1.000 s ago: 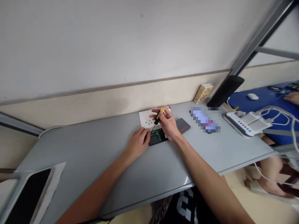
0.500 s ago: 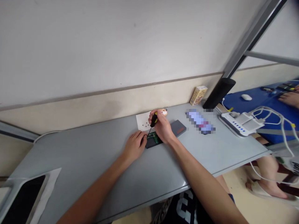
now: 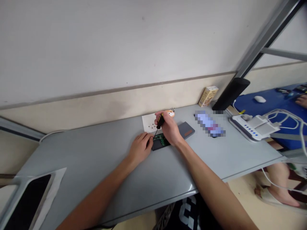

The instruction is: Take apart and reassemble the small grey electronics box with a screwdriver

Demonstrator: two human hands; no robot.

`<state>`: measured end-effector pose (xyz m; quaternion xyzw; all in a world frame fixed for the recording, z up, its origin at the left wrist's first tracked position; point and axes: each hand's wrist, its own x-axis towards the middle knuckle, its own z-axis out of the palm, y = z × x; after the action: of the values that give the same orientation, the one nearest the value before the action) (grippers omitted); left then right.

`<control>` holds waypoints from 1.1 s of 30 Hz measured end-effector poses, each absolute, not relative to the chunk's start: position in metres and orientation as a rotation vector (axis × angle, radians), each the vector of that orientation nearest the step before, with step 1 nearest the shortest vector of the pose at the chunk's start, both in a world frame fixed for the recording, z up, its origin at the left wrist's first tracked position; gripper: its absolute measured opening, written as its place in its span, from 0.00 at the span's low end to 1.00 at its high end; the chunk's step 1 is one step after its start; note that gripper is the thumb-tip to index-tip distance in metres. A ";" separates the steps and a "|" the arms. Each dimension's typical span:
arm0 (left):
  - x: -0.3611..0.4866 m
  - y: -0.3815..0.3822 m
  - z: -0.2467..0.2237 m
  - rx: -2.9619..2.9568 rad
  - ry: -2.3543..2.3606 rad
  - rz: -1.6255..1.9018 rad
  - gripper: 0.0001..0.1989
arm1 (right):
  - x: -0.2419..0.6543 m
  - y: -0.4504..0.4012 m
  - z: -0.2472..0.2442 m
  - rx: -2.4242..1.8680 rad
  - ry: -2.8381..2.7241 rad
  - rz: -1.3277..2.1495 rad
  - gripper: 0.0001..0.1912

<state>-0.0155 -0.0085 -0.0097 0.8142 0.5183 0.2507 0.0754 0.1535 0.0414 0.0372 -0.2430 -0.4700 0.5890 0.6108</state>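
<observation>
Head: R hand (image 3: pixel 170 130) partly hides case (image 3: pixel 157 145); ppr (image 3: pixel 146 120) behind

1 garment (image 3: pixel 200 215), black. 1 large white figure (image 3: pixel 186 211) on it, blocky, part hidden. 1 patterned area (image 3: pixel 164 219), dark and pale, just left of the white figure; pattern blurred. Left hand (image 3: pixel 140 147) and right hand (image 3: pixel 169 129), bare; 2 forearms (image 3: pixel 203 174), bare.
</observation>
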 end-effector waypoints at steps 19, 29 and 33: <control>-0.023 -0.016 0.005 2.423 1.423 0.742 0.17 | 0.241 0.031 0.080 -1.051 -2.064 0.477 0.08; -0.037 -0.018 0.013 2.389 1.221 0.566 0.34 | 0.308 0.025 0.054 -1.335 -2.634 0.709 0.37; -0.038 -0.018 0.011 2.379 1.216 0.620 0.35 | 0.310 0.027 0.051 -1.378 -2.624 0.578 0.37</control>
<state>-0.0381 -0.0177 0.0108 0.8502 0.4346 0.2216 0.1979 0.3105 0.0269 0.0514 -0.4555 -0.8674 0.1910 0.0609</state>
